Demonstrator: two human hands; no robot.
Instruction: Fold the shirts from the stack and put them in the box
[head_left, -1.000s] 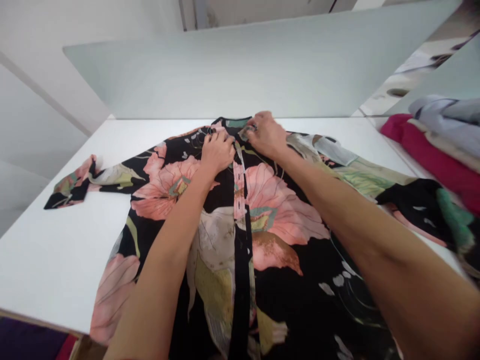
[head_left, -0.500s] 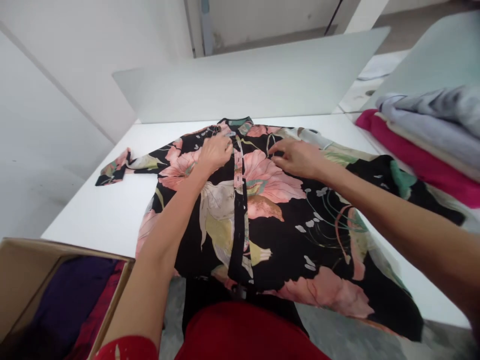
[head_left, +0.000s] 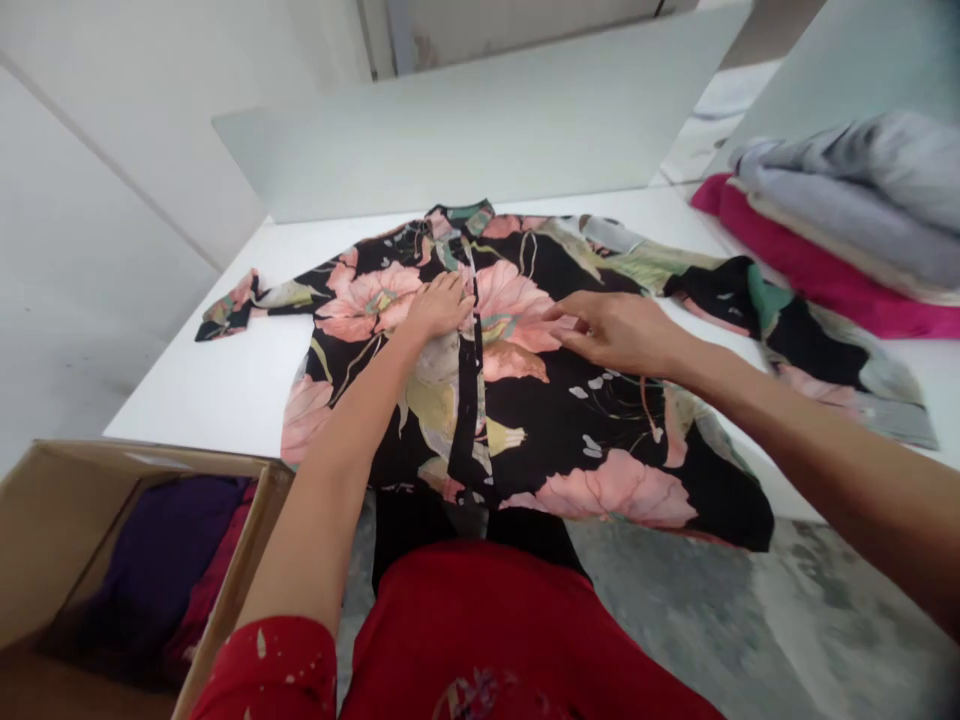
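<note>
A black floral shirt (head_left: 540, 400) with big pink flowers lies spread front up, its collar at the far side and both sleeves stretched out. My left hand (head_left: 441, 303) rests flat on the upper front, beside the button placket (head_left: 466, 400), fingers extended. To the right of the placket, my right hand (head_left: 611, 328) is over a pink flower with its fingers loosely bent and the thumb apart. Whether its fingertips touch the cloth I cannot tell. No cloth shows gripped in either hand.
The shirt lies on a white table (head_left: 202, 390) with a pale upright panel (head_left: 465, 140) behind it. Folded clothes (head_left: 840, 230) are stacked at the right. A cardboard box (head_left: 274, 500) holding purple and red cloth stands at the lower left.
Both hands have moved down the shirt from near the collar, the left along the placket, the right over the pink flower. The right sleeve now lies further out. The view has shifted.
</note>
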